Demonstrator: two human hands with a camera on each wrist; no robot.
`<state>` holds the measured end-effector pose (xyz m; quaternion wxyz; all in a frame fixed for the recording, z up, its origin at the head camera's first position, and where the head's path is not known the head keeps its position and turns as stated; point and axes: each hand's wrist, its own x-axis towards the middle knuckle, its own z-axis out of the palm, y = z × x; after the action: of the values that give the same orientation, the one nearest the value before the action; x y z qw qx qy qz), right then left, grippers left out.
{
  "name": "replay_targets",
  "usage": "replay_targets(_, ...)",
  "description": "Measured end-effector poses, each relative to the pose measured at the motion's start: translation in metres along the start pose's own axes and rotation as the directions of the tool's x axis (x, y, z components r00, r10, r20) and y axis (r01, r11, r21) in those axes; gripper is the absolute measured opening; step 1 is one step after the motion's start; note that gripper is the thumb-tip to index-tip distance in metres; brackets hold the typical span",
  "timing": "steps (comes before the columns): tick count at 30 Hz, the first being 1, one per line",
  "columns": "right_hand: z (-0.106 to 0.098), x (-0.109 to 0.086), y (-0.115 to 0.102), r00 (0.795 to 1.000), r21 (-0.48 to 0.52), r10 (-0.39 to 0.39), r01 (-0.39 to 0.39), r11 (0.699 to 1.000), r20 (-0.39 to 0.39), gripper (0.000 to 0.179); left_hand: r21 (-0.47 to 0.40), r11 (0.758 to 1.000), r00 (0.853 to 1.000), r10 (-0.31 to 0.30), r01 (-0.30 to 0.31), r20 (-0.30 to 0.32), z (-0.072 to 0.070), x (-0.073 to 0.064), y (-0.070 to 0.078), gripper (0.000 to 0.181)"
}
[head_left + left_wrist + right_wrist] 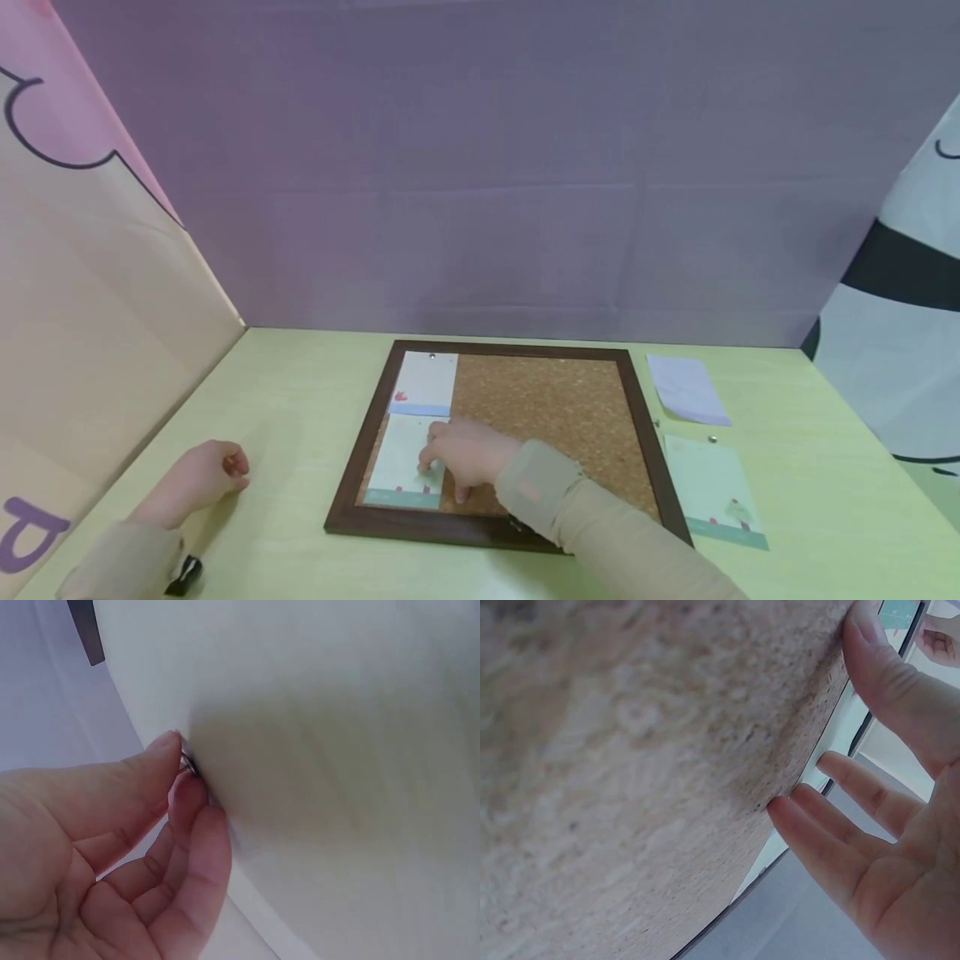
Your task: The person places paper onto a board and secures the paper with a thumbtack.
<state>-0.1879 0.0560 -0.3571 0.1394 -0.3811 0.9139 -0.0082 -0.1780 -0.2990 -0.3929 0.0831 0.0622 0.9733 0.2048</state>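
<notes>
My right hand (468, 454) is over the framed corkboard (555, 400), fingers spread and bent a little. Its fingertips are on the lower white note sheet (397, 458), while the thumb lies over bare cork. In the right wrist view, the fingertips meet the cork surface (630, 787) by the sheet's edge. Above that sheet, another note sheet (425, 379) carries a silver pushpin (432, 356) at its top. Left of the board, close over the table, my left hand (198, 475) pinches a small dark metal pin (190, 762) between thumb and forefinger; most of it is hidden.
Right of the board lie a lilac sheet (686, 387) and a green sheet (712, 487). One silver pushpin (713, 439) sits at the green sheet's top, another pushpin (656, 423) beside the frame. A purple backdrop (525, 167) rises behind the table.
</notes>
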Motion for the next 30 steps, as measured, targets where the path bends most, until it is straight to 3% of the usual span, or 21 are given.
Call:
replay_targets(22, 0.0028, 0.0013, 0.0017, 1.000, 0.023, -0.001, 0.001, 1.000, -0.009, 0.057, 0.005, 0.998, 0.998, -0.056, 0.056, 0.006, -0.0032, 0.0020, -0.0020, 0.014)
replay_targets(30, 0.0026, 0.0008, 0.0019, 1.000, 0.023, 0.001, -0.001, 1.000, -0.006, 0.056, 0.028, 0.999, 0.999, -0.036, 0.036, 0.001, -0.0030, 0.0010, 0.0004, 0.014)
